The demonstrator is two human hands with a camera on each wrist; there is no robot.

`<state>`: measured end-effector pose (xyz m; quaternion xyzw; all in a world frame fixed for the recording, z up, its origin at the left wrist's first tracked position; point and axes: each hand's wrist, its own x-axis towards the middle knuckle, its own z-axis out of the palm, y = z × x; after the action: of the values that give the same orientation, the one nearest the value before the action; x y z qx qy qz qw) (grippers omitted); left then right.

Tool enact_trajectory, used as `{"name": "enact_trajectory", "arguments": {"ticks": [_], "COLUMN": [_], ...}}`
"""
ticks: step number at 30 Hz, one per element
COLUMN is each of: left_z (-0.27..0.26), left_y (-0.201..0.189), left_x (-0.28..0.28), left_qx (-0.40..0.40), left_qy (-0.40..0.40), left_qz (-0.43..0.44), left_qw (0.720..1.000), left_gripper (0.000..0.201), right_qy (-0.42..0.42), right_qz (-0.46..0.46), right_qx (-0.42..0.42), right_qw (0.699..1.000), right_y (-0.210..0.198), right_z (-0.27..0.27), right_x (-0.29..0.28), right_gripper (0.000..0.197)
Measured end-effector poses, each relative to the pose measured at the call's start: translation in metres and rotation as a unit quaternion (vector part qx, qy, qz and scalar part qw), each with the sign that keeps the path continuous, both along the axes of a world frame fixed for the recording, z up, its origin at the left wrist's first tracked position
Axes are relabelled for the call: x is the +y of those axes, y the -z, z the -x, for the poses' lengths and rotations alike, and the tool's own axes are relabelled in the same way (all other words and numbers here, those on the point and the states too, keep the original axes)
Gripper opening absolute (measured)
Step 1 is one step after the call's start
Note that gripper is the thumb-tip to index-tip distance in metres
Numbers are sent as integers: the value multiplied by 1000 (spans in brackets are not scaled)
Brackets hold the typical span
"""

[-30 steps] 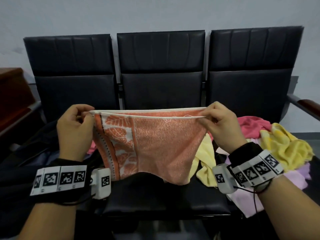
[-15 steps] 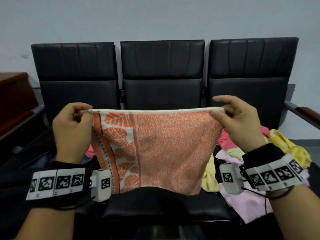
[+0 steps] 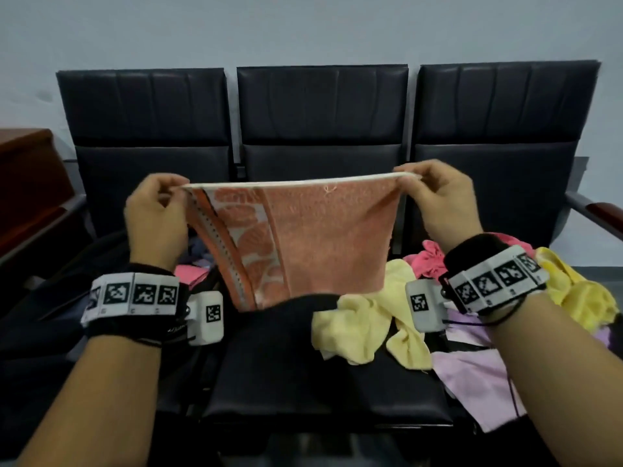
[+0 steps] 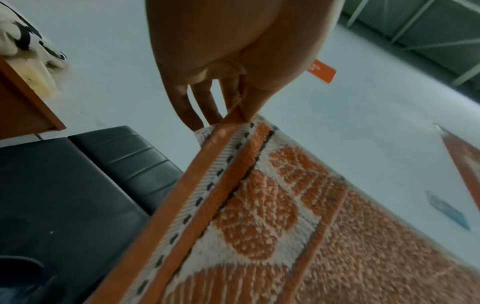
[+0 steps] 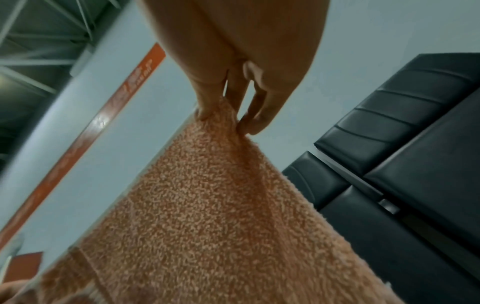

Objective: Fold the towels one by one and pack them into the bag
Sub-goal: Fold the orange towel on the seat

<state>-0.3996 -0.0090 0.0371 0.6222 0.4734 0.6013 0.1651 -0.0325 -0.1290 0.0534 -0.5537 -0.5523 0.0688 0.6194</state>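
Head view: left hand [image 3: 158,210] and right hand [image 3: 441,200] are pinching the orange towel [image 3: 303,241], now stretching it wider above the seat, readying a fold. Wrist views: each hand's fingertips [image 4: 242,112] are clamping a corner.

Orange towel [image 3: 313,241]: terry cloth with a white leaf-pattern band and a dotted stripe along its 9 o'clock side; held upright in the air, top hem stretched level, lower edge hanging down to a dark fold at 6 o'clock. Pale yellow towel [image 3: 367,321]: crumpled on the seat at 4 o'clock of the orange one. Pink towel [image 3: 429,261] and bright yellow towel [image 3: 573,291]: bunched at 3 o'clock. Lilac towel [image 3: 472,375]: lying loosely spread at 5 o'clock. The bag cannot be made out with certainty.
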Motion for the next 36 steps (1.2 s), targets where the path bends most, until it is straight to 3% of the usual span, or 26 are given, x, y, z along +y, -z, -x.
{"name": "enact_trajectory", "arguments": {"ticks": [5,10,15,18,21,28,32,36], "left_z": [8,11,17,19,19,4,-8,-16], "left_y": [17,79,140,161,174,193,207,220], "left_x": [-28,-48,-59,-62,-61,-50,-38,-24], "left_qx": [-29,4,136,202,223,154,128,114], "left_qy": [80,133,199,238,243,183,159,128], "left_qz": [-8,132,320,373,411,434,434,406], "left_qw": [996,982,916,874,850,869,878,897], "left_gripper": [36,25,36,32,23,18,15,15], "right_qy": [-15,-42,-68,-74,-62,1,-15,2], "right_qz": [10,144,273,308,326,308,334,329], "right_qx": [8,37,82,119,120,113,133,129], "right_qw": [1000,988,956,941,936,945,933,936], "right_y": [22,93,151,172,185,206,212,213], "right_z": [2,-3,-13,-20,-25,-34,-36,-39], "right_x": [-34,-60,-84,-92,-90,-61,-43,-20], "right_gripper": [10,20,13,11,11,6,23,20]}}
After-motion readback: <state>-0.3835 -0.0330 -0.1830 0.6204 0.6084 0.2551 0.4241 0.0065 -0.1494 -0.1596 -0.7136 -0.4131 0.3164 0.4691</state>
